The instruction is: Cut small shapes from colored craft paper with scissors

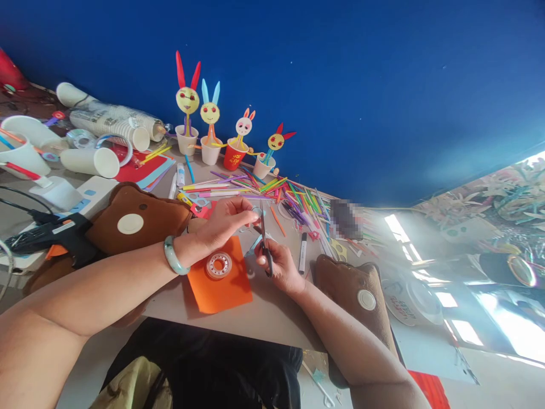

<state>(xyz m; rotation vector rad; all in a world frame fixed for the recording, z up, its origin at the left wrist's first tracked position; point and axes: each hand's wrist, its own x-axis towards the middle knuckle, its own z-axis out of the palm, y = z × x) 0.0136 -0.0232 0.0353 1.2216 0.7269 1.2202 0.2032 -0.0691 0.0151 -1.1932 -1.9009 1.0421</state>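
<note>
The left arm [106, 304], a bracelet [171, 257] at its wrist, ends in the left hand [223, 222], thumb and finger pinching a small pale piece [256, 211] above the table [272, 318]. The right hand [283, 268] curls its fingers around scissors [268, 259], blades beside that piece.

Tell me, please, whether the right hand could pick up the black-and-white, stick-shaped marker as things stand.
Probably not immediately: the right hand is holding dark-handled metal scissors. Otherwise, the way looks free; the black-and-white, stick-shaped marker lies close beside it, with nothing visible between.
</note>
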